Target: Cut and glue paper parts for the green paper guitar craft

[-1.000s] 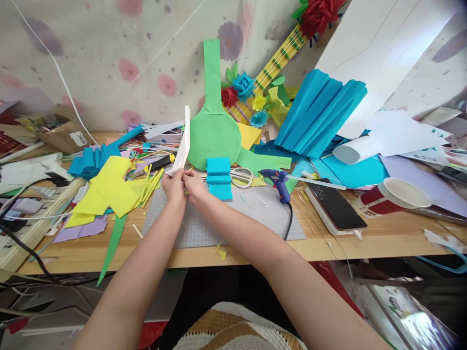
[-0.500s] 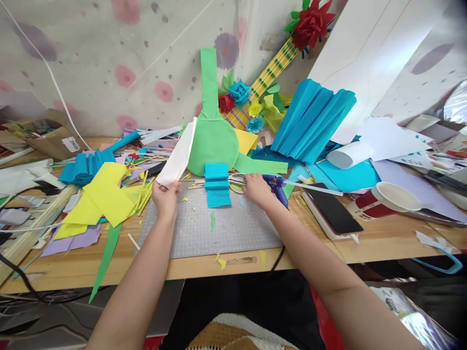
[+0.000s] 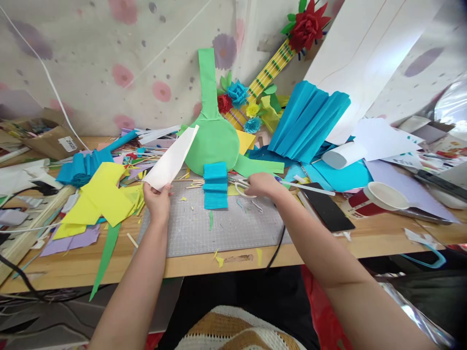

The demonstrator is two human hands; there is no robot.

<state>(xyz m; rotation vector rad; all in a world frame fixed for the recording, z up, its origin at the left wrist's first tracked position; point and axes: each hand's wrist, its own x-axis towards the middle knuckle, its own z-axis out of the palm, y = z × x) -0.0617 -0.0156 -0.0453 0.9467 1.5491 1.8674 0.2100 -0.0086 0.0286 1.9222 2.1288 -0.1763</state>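
My left hand pinches the lower end of a folded white paper piece, which slants up to the right in front of a green paper guitar shape. Over the right part of the grey cutting mat, my right hand has its fingers curled at the scissors; a pale handle loop shows beside the fingertips. Most of the glue gun is hidden by that hand and wrist, with a white glue stick jutting out to the right. Pleated blue crepe paper lies between my hands.
Yellow paper sheets and blue crepe lie at the left. A phone and paper cup stand at the right. Behind are a decorated yellow paper guitar and standing blue crepe. A black cable crosses the front edge.
My left hand has drawn the white paper slightly left and down. The right hand has moved right over the glue gun, and the scissors' handles have shifted with it.
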